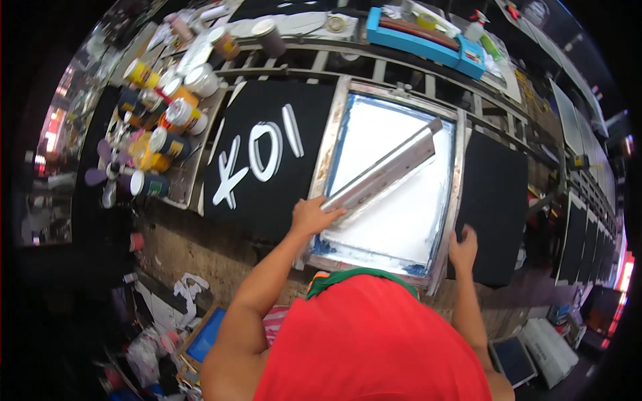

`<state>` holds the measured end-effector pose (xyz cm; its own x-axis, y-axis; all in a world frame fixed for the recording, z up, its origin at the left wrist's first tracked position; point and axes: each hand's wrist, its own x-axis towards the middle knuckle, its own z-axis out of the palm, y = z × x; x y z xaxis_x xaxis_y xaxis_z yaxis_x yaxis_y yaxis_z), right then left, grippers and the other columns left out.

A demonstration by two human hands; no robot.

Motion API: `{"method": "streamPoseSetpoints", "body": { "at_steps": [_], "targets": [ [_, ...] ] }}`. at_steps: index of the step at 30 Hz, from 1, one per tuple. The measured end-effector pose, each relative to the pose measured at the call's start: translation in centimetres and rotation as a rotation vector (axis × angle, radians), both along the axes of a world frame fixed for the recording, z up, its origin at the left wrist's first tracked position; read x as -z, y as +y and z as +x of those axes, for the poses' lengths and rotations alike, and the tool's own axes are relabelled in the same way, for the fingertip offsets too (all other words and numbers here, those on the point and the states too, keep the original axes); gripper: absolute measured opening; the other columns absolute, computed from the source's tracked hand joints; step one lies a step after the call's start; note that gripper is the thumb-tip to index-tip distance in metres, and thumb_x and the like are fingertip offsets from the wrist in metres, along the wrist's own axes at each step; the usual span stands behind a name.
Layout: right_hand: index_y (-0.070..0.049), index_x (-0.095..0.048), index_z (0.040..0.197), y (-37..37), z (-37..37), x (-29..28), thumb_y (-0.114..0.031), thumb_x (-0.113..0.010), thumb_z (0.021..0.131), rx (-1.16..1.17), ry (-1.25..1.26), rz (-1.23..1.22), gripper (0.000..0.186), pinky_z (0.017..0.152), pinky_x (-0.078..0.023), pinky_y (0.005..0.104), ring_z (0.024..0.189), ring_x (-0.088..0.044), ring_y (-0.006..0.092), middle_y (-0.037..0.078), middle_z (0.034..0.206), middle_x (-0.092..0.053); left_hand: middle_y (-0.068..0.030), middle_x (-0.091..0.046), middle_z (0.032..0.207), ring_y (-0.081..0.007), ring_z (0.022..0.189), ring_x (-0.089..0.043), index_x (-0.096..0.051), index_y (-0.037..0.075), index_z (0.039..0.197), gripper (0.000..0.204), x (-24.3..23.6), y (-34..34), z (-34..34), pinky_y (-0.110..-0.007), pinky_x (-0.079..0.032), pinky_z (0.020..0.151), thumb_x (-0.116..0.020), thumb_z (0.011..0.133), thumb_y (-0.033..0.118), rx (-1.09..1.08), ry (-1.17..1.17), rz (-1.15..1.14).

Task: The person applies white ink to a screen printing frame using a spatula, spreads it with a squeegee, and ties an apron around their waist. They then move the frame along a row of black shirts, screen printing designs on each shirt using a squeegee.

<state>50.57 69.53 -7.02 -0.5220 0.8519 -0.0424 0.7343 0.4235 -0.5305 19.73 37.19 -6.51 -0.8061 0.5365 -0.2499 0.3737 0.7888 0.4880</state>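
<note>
long squeegee [386, 171], near end in the left fingers [333, 214]

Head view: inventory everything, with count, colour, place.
Squeegee: 1, silver-grey, across screen
Screen: 1, white, pale-framed, centre
Left panel: 1, black, white strokes, left of screen
Right panel: 1, black, right of screen
Jars: many, mixed, left side
Fan: 1, purplish, far left
Tray: 1, blue, top right
Spray bottle: 1, red-headed, by tray
Boards: several, black, far right
Garment: 1, red, lower centre
Left hand: 1, bare, holding squeegee's lower end
Right hand: 1, bare, over right panel's left edge
</note>
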Motion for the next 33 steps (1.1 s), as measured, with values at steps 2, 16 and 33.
{"method": "streamPoseSetpoints", "body": {
  "at_steps": [2, 16, 33],
  "targets": [
    [0.004, -0.051, 0.141, 3.3, -4.3, -4.4, -0.017, -0.080, 0.079, -0.336, 0.100, 0.324, 0.072, 0.118, -0.034, 0.0502, 0.141, -0.043, 0.0443, 0.027, 0.148, -0.049, -0.0163, -0.074, 0.093, -0.0351, 0.096, -0.070, -0.077, 0.010, 0.102, 0.062, -2.4, 1.4, -1.9, -0.058, -0.043, 0.107, -0.076, 0.077, 0.067, 0.201, 0.192, -0.077],
    [-0.010, -0.075, 0.110, 20.9, -29.2, 0.1, -0.012, -0.065, 0.077, -0.562, -0.333, 0.286, 0.035, 0.090, -0.054, 0.0477, 0.098, -0.072, 0.0354, 0.017, 0.103, -0.076, -0.0128, -0.075, 0.107, -0.0321, 0.109, -0.070, -0.069, 0.013, 0.121, 0.040, -0.6, 25.0, -24.0, -0.060, -0.042, 0.111, -0.061, 0.082, 0.006, 0.547, 0.469, -0.164],
    [-0.013, -0.075, 0.101, -6.9, 0.7, -0.7, -0.009, -0.072, 0.060, -0.589, -0.429, -0.063, 0.042, 0.115, -0.027, 0.0617, 0.104, -0.069, 0.0278, 0.008, 0.106, -0.074, -0.0078, -0.072, 0.106, -0.0272, 0.110, -0.067, -0.073, 0.018, 0.118, 0.049, -1.7, -2.5, 3.0, -0.065, -0.022, 0.122, -0.075, 0.069, 0.016, 0.615, 0.025, -0.388]
  ]
}}
